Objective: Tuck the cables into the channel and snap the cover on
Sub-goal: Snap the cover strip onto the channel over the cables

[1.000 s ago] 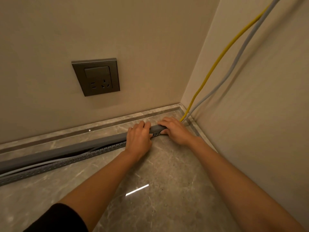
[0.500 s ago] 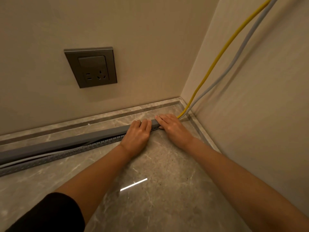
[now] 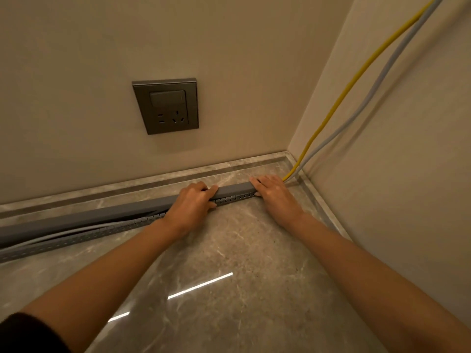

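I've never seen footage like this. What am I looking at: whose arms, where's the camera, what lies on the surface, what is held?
No machine here: a person wears a camera on the head, looking forward and down at the work. On the marble surface, along the wall under a socket, lies a slotted grey channel with a grey cable in it. The left hand grips the grey cover over it; the right hand rests on the cover's end near the corner, where a yellow cable and a second grey cable rise.
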`<state>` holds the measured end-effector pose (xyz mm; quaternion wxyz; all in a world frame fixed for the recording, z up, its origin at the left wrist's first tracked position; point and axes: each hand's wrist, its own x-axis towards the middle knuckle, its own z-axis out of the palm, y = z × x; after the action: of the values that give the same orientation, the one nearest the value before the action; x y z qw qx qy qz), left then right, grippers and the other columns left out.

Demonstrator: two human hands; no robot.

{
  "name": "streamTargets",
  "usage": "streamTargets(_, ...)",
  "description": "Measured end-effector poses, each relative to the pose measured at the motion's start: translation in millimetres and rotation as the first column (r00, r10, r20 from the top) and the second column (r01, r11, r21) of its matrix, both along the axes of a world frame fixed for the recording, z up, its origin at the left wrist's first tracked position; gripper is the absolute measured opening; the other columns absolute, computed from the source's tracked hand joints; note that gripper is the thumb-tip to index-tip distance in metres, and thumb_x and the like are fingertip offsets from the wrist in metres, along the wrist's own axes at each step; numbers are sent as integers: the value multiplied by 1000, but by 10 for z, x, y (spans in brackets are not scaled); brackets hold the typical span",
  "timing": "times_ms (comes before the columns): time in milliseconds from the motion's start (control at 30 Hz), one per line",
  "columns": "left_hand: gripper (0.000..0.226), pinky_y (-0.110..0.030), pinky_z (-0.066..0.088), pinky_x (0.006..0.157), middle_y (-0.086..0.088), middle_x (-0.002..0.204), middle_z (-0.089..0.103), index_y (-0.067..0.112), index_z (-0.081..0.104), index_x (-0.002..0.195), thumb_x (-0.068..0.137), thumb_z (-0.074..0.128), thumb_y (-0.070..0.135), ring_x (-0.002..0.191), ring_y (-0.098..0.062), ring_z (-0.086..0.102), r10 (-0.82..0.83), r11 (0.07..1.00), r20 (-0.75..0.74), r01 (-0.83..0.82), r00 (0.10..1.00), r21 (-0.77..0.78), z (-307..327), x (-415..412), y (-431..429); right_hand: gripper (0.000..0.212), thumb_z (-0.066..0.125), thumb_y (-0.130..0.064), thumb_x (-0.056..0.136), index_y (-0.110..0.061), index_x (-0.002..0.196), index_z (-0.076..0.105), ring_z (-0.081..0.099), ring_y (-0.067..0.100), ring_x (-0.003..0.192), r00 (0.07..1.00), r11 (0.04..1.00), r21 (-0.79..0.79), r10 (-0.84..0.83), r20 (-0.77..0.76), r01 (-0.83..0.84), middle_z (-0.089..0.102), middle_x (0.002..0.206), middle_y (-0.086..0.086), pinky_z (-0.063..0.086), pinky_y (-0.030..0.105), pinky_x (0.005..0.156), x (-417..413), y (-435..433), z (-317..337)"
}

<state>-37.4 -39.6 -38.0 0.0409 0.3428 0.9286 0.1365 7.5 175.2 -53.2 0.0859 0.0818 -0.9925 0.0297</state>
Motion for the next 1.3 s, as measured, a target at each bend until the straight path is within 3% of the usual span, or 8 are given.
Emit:
streamTargets(133,44,-39,39,92,-19,120,56,7,42,137,94,49,14,110,-36,49,61,998,9,-61,998,28,-44,13,73,45,51,3,85,-2,130,50,55,35,115,995,999,41,26,95,-30,58,125,18,37,44,98,2,-106,114)
streamTargets(233,45,-38,38,94,-18,122,56,8,42,137,93,49,13,112,-35,49,109,993,-1,-109,994,50,-62,38,93,52,46,-10,93,-12,143,33,39,28,132,963,998,41,43,265,-56,43,143,9,26,39,109,-69,-238,245)
streamTargets(467,42,-36,33,96,-14,124,50,9,41,132,91,45,8,114,-30,45,154,988,-69,-153,986,15,-69,129,137,35,47,-16,94,-7,128,46,47,32,114,947,993,59,80,313,-103,49,127,13,37,41,99,-187,-467,289)
streamTargets(633,32,-39,37,86,-15,113,54,5,52,115,84,51,3,103,-33,49,201,979,-113,-196,973,54,-77,186,172,32,42,-16,96,-7,126,47,45,31,109,985,994,64,76,155,-86,48,127,12,34,39,94,-87,-494,213)
streamTargets(800,27,-42,42,76,-18,103,59,3,57,107,80,57,7,90,-35,55,138,990,-135,-139,981,0,-80,162,126,27,52,-9,89,1,113,58,55,39,91,985,988,77,124,118,-133,60,109,19,46,47,82,-93,-476,169)
streamTargets(933,39,-36,37,95,-11,119,52,8,49,125,91,51,28,111,-28,47,98,994,31,-99,995,43,22,56,75,33,46,-16,95,-4,126,48,47,33,111,977,990,52,119,178,-130,51,125,14,36,41,95,-123,-450,206)
streamTargets(1033,36,-33,38,92,-13,116,53,7,55,120,90,55,27,110,-27,48,118,990,149,-129,982,65,125,-29,95,34,46,-20,95,-7,126,46,43,27,116,965,992,17,114,237,-121,47,129,10,34,37,98,-163,-429,267)
streamTargets(1300,36,-36,42,88,-13,119,51,6,53,116,87,58,28,107,-28,50,118,993,135,-117,984,-13,194,-91,117,33,55,-21,90,-9,120,48,47,28,112,950,994,-19,105,295,-104,49,126,9,39,39,97,-228,-440,352)
